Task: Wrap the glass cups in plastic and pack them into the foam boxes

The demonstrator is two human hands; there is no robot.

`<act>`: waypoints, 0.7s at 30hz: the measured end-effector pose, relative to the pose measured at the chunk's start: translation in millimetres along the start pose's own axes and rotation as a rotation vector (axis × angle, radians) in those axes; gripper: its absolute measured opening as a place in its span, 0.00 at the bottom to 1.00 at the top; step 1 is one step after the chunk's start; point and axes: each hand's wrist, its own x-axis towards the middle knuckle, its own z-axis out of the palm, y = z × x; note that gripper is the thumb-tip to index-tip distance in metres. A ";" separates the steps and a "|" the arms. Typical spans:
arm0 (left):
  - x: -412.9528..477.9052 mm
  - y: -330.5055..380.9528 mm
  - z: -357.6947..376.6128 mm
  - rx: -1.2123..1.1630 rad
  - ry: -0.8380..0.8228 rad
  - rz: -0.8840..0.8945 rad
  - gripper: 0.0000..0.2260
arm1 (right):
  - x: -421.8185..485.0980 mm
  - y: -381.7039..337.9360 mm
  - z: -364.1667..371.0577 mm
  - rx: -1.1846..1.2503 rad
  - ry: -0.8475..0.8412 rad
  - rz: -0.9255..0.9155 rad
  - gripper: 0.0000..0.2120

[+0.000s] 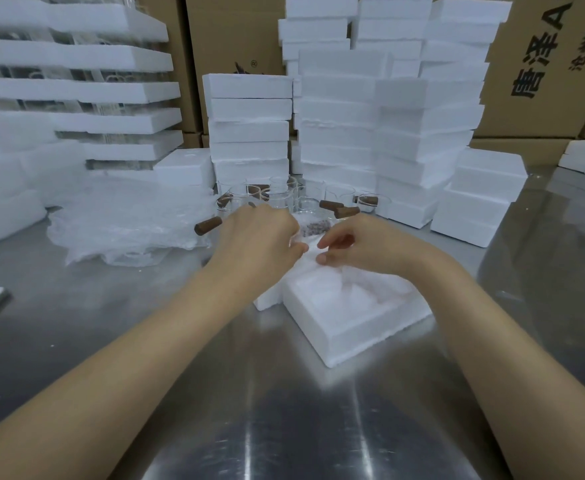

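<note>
An open white foam box [350, 317] lies on the steel table in front of me. Just above its far edge my left hand [260, 237] and my right hand [357, 247] meet around a glass cup wrapped in clear plastic [310, 237]. Both hands pinch the wrap with curled fingers; the cup itself is mostly hidden, with only its brown handle end showing through the plastic. Several bare glass cups with brown wooden handles [305, 200] stand behind my hands. A pile of clear plastic sheets [128, 223] lies to the left.
Tall stacks of closed foam boxes [388, 133] rise behind the cups and to the right. Foam trays with glassware [76, 88] are stacked at the left. Cardboard cartons [543, 71] line the back. The steel table [284, 410] reflects light near me.
</note>
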 end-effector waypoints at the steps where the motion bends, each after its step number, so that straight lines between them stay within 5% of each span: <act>1: 0.2 0.7 2.2 0.030 -0.034 0.001 0.14 | -0.5 0.6 -1.2 0.009 0.013 0.008 0.10; 11: 0.7 6.4 18.4 0.034 -0.090 -0.052 0.19 | -4.3 3.4 -6.3 0.092 0.071 0.060 0.06; 17: 2.1 8.2 24.4 0.108 -0.053 0.014 0.17 | -7.3 8.0 -14.3 0.116 -0.056 0.074 0.04; 21: 1.2 -1.5 17.9 -0.305 -0.021 -0.044 0.24 | -8.0 5.0 -17.5 0.215 0.021 0.028 0.05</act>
